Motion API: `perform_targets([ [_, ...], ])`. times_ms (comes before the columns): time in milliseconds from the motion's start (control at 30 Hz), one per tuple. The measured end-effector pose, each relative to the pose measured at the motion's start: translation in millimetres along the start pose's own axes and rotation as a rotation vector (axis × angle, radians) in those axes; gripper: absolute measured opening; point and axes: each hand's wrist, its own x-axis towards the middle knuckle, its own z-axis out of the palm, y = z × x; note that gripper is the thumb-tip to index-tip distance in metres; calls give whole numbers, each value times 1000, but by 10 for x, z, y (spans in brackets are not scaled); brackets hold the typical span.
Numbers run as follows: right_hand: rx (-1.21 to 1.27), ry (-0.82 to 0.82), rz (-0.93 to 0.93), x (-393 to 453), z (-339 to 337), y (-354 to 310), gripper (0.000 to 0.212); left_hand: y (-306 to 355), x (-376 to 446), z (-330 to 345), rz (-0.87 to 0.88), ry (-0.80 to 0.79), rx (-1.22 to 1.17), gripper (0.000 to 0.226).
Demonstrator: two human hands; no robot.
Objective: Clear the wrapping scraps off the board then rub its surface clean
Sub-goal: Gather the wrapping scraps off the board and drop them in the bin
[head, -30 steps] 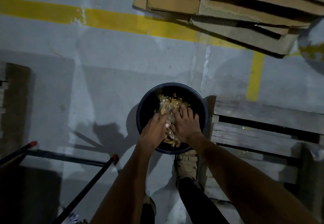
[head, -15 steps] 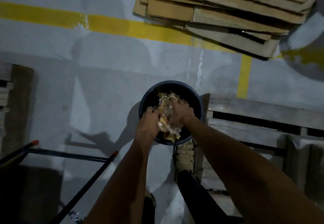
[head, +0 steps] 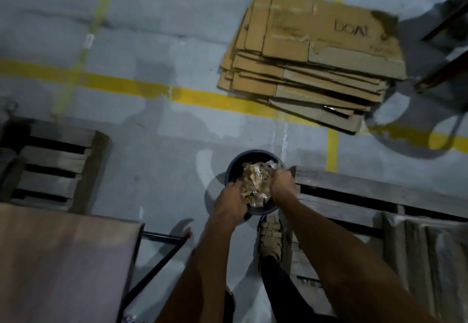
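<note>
A crumpled wad of clear and brown wrapping scraps [head: 255, 181] sits over the mouth of a dark round bin [head: 236, 164] on the floor. My left hand [head: 229, 203] grips the wad from its left side, fingers curled into it. My right hand [head: 282, 184] clutches the wad from the right. Both hands hover over the bin opening. The brown board [head: 60, 264] fills the lower left corner, on a black metal frame [head: 162, 236]; it is blurred and I see no scraps on it.
Wooden pallets lie at the right [head: 354, 203] and at the left [head: 55, 165]. A stack of flattened cardboard [head: 311, 62] lies on the grey floor beyond a yellow line [head: 141, 88]. My shoe [head: 270, 236] stands just behind the bin.
The view has pulled back and up, bringing the board and the left pallet into sight. Both hands have gone from spread on the scraps to curled round them over the bin.
</note>
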Motion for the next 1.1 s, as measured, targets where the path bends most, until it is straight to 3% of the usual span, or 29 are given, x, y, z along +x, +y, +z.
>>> perform_targets([
  [167, 169, -18, 58, -335, -70, -39, 25, -105, -391, -97, 22, 10, -91, 37],
  [367, 329, -12, 12, -1316, -326, -208, 27, 61, -1141, -401, -28, 47, -202, 35],
  [633, 556, 126, -13, -2667, -931, -611, 31, 579, -2400, -1020, -78, 246, -337, 34],
  [800, 650, 149, -161, -3223, -1358, -804, 21, 700, -3075, -1338, -60, 498, -488, 31],
  [1000, 658, 25, -517, -3808, -1603, -1247, 19, 570, -3823, -1564, -90, 936, -688, 21],
  [1100, 649, -112, -690, -4292, -1687, -1565, 27, 407, -4238, -1642, -142, 1106, -818, 20],
])
